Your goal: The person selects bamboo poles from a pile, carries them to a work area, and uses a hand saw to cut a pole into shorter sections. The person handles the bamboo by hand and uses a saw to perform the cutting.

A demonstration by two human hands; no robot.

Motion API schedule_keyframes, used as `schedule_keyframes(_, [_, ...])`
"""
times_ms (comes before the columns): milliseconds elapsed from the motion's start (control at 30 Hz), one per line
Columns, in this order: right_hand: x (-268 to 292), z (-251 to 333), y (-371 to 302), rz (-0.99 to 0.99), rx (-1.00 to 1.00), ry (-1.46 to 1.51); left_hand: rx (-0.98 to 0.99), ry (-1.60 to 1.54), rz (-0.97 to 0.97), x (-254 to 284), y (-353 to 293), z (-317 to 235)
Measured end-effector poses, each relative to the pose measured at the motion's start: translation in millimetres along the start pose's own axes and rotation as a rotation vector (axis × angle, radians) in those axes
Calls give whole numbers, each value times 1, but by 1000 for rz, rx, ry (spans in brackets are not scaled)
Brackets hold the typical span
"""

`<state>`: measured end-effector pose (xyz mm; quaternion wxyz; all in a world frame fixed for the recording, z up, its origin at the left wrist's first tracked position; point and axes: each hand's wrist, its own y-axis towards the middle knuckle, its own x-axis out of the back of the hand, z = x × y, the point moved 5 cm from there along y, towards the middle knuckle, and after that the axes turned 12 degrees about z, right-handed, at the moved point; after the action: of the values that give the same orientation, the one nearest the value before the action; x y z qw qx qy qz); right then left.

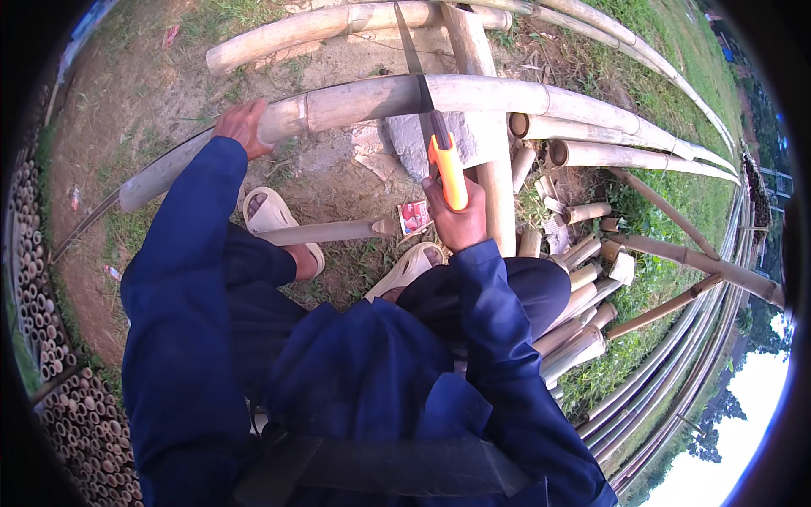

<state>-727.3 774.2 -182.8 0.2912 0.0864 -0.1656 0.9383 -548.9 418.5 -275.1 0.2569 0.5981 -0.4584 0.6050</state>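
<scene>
Your right hand (457,221) is clenched around the orange handle of a hand saw (448,169), and from those fingers the blade runs toward 12 o'clock, slightly tilted to 11, until it meets the long bamboo pole (473,93) and crosses it. The pole's long axis lies roughly from 9 o'clock to 3 o'clock across your view, bowed by the lens, so blade and pole stand close to a right angle. The pole rests on an upright wooden post (490,160) just to the 3 o'clock side of the blade. Your left hand (242,125) grips the same pole well out toward 9 o'clock, fingers wrapped over its top, well apart from the cut. The right hand is the nearer one to the crossing point. Short cut bamboo pieces (583,253) lie on the grass at 4 o'clock from the saw, near your right knee.
</scene>
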Motion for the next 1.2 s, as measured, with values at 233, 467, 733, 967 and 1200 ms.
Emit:
schedule_keyframes(233, [16, -1, -120, -113, -68, -2, 26, 49, -30, 2, 0, -3])
schedule_keyframes(467, [1, -10, -36, -38, -31, -72, 44, 0, 4, -2, -8, -1])
schedule_keyframes(733, [10, -26, -99, -67, -101, -160, -68, 18, -171, 0, -2, -5])
schedule_keyframes(967, [-2, -29, -66, -64, 33, -154, -5, 24, -74, 7, -10, -2])
schedule_keyframes(1200, [18, -16, -87, -47, -119, -144, -18, 45, -189, 9, -6, -13])
